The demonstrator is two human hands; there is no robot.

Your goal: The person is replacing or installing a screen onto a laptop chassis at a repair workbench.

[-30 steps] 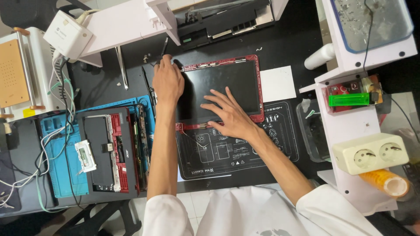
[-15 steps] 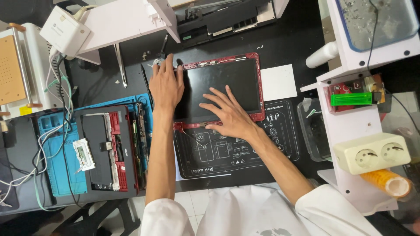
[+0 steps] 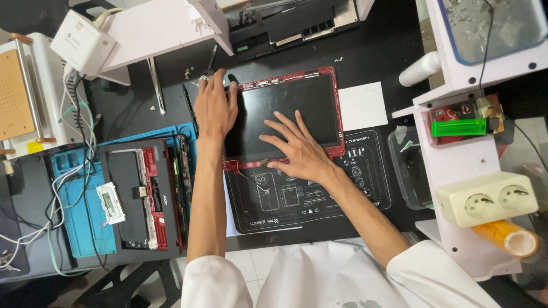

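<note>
At the far left, a white machine with an orange plate (image 3: 14, 94) stands beside a bundle of white cables (image 3: 71, 165). Next to it, a blue work mat (image 3: 77, 228) carries an opened red and black laptop base (image 3: 140, 199). The left hand (image 3: 216, 105) lies flat on the upper left corner of the red-framed screen panel (image 3: 297, 111), fingers stretched, gripping nothing. The panel lies on the black desk, its lower edge over a black printed mat (image 3: 319, 199). The right hand (image 3: 299, 151) presses on the dark glass with 5 fingers spread wide, also holding nothing. Further right are a white paper square (image 3: 363, 106) and a white double socket (image 3: 488, 199).
</note>
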